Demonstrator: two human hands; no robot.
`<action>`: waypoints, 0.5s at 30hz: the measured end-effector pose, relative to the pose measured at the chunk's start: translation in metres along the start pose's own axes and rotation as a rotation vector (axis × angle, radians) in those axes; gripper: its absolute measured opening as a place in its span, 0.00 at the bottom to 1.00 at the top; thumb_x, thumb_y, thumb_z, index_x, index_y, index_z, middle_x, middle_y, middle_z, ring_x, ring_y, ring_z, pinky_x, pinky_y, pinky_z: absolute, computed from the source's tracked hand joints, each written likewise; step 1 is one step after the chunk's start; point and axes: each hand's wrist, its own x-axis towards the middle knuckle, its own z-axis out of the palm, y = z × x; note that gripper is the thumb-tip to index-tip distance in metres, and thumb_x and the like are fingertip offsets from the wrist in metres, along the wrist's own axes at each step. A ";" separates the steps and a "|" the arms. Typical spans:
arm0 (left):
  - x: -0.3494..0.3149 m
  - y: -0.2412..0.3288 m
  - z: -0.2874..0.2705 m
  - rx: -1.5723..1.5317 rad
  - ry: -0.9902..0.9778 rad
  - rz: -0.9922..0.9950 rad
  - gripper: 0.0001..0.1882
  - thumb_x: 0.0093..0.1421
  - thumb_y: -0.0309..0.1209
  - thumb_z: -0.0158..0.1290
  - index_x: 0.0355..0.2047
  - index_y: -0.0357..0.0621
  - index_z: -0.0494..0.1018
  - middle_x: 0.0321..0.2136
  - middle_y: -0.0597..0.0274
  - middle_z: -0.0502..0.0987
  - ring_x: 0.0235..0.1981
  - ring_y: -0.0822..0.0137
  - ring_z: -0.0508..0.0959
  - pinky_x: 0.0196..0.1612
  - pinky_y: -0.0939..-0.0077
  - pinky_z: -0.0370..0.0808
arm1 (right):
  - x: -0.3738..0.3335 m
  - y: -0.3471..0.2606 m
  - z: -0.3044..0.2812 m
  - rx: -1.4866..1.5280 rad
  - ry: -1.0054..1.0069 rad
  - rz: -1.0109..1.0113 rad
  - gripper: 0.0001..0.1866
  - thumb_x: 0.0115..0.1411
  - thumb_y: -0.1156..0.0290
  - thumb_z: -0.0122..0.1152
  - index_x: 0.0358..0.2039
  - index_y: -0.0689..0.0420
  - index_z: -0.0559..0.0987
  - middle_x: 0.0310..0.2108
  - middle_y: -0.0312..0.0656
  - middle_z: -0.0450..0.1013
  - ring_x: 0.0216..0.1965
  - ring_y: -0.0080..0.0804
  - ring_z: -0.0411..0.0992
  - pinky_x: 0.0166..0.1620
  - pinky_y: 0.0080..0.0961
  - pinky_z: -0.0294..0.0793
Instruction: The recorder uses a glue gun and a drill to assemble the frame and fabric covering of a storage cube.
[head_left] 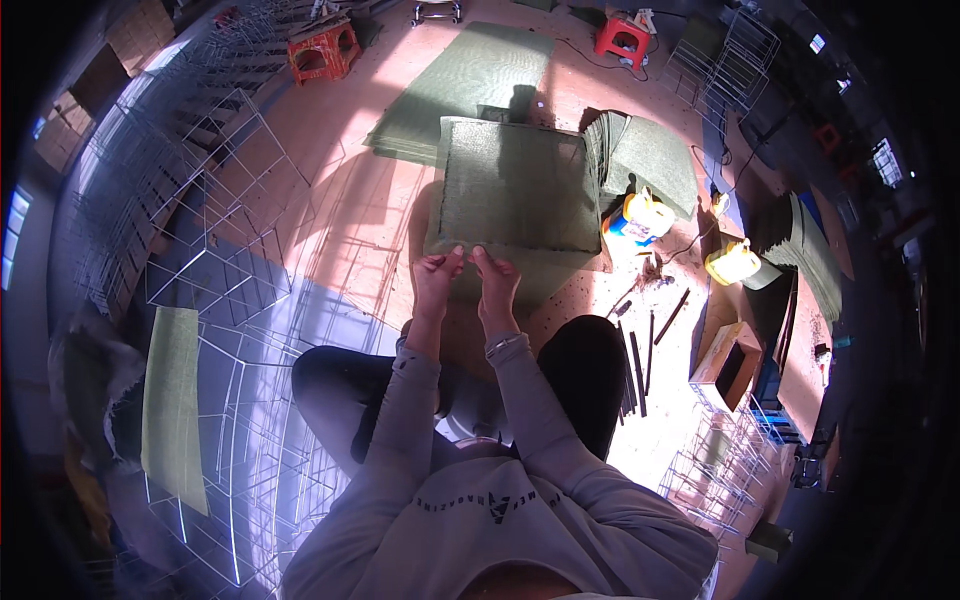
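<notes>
In front of my knees stands a boxy piece with a green mesh-like sheet (520, 185) over its top; its borders look darker and slightly frayed. At the sheet's near edge, left of the middle, my left hand (433, 280) is closed with thumb and finger pinching. My right hand (497, 278) pinches the same edge a short way to the right. Both thumbs point toward each other. A looser part of green sheet hangs below the edge, partly behind my hands.
Flat green sheets (465, 75) lie behind the piece, with another stack (655, 160) at its right. Yellow-topped tubs (640, 222) stand right, near dark strips (637, 370) and an open carton (727, 365). Wire frames (240, 400) crowd the left. Red stools (323, 52) stand far off.
</notes>
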 end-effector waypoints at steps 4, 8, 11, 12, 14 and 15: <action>0.000 0.005 -0.006 -0.047 -0.035 0.014 0.08 0.52 0.32 0.58 0.20 0.43 0.75 0.16 0.69 0.74 0.18 0.80 0.70 0.23 0.87 0.63 | 0.000 -0.001 0.011 0.011 0.021 -0.006 0.05 0.51 0.70 0.63 0.25 0.57 0.79 0.22 0.33 0.74 0.25 0.18 0.70 0.31 0.18 0.61; 0.001 0.006 -0.011 -0.066 -0.005 0.009 0.08 0.53 0.32 0.58 0.20 0.43 0.75 0.16 0.68 0.74 0.18 0.80 0.70 0.23 0.87 0.64 | 0.001 0.002 0.012 -0.001 -0.001 -0.059 0.05 0.51 0.70 0.63 0.26 0.58 0.79 0.22 0.33 0.74 0.25 0.18 0.69 0.31 0.17 0.61; 0.002 0.006 -0.008 -0.001 -0.009 -0.029 0.09 0.54 0.34 0.56 0.21 0.43 0.75 0.17 0.68 0.74 0.18 0.80 0.70 0.24 0.87 0.64 | 0.001 0.004 0.012 -0.014 -0.022 -0.090 0.05 0.51 0.70 0.63 0.26 0.58 0.79 0.22 0.32 0.74 0.25 0.18 0.69 0.30 0.17 0.61; 0.001 0.003 -0.007 -0.022 -0.018 -0.023 0.10 0.54 0.34 0.56 0.22 0.42 0.76 0.17 0.68 0.74 0.18 0.80 0.70 0.24 0.87 0.64 | 0.000 0.003 0.011 -0.024 -0.027 -0.073 0.05 0.51 0.71 0.63 0.26 0.58 0.79 0.22 0.32 0.74 0.25 0.18 0.69 0.30 0.16 0.62; 0.001 -0.002 -0.010 -0.052 -0.021 -0.016 0.10 0.55 0.35 0.55 0.22 0.42 0.76 0.17 0.69 0.74 0.18 0.80 0.70 0.24 0.87 0.64 | -0.001 0.004 0.010 -0.042 -0.039 -0.056 0.05 0.51 0.71 0.63 0.25 0.59 0.79 0.22 0.33 0.74 0.25 0.18 0.69 0.29 0.16 0.62; 0.002 -0.002 -0.008 -0.029 -0.042 -0.001 0.11 0.55 0.36 0.55 0.22 0.41 0.76 0.17 0.69 0.74 0.19 0.81 0.70 0.24 0.87 0.64 | 0.001 0.003 0.008 -0.035 -0.039 -0.050 0.05 0.51 0.71 0.63 0.25 0.59 0.79 0.23 0.33 0.74 0.25 0.18 0.69 0.30 0.16 0.62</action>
